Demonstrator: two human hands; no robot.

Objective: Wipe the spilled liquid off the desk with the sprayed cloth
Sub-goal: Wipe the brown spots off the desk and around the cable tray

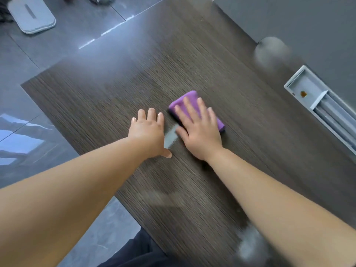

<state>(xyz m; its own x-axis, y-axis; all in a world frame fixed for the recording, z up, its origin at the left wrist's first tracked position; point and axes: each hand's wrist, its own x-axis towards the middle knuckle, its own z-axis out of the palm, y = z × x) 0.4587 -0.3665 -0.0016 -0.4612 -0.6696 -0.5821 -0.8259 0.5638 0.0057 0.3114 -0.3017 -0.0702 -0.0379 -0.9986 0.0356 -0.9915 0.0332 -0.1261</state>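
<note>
Cloth (189, 95) is purple, folded into a small pad, sitting roughly mid-desk under the right hand (199, 130). The 4 fingers (187, 106) lie straight and spread on top, pressing it flat, no curl or pinch. Left hand (148, 132) is just beside it, palm down on bare wood, fingers (151, 115) relaxed and holding nothing. Between the 2 hands there's a pale wet streak (170, 138) touching the left thumb side. The desk (173, 54) is dark brown wood grain with a hazy sheen further up. At the right edge a grey recessed tray (316, 102) has a small brown spot (303, 94) in it. Glossy grey floor tiles (28, 122) run along the left, with a flat grey slab (30, 15) on them, cut off by the frame. A round blurry thing (271, 51) near the tray and a smeared pale patch (250, 245) by the right forearm are too blurred to identify.
</note>
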